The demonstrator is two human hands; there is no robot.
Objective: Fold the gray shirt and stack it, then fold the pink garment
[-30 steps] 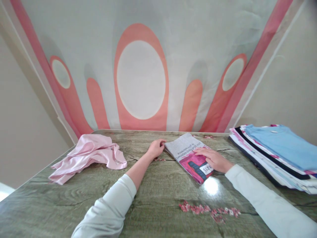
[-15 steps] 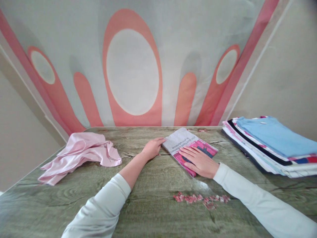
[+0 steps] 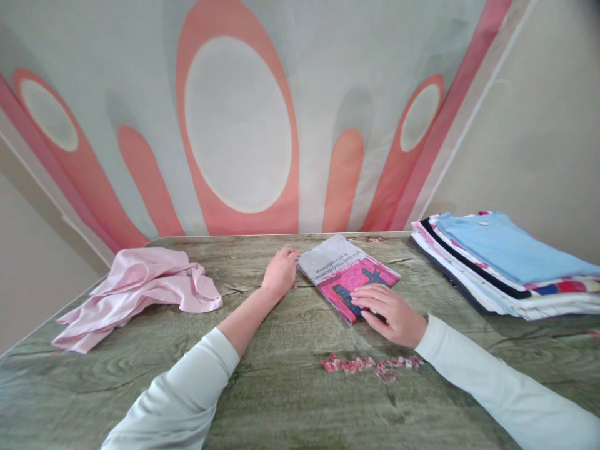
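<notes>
A small folded garment, likely a T-shirt, lies flat and slantwise on the table, grey at the far end with printed lettering and bright pink with dark blue shapes nearer me. My left hand rests at its left corner, seen from the side, fingers bent a little with the tips by the edge; the thumb is mostly hidden. Over the near right edge of the garment is my right hand, its fingers loosely spread, the tips at the pink part. Neither hand visibly grips anything.
On the left lies a crumpled pink cloth garment. A stack of folded clothes, light blue on top, stands at the right. The wood-patterned table has printed pink blossoms. Behind its far edge rises a grey wall with coral shapes.
My right hand has drawn back from the middle of the folded garment to its near right edge, uncovering more print. My left hand's fingers have bent slightly. The view has shifted a little.
</notes>
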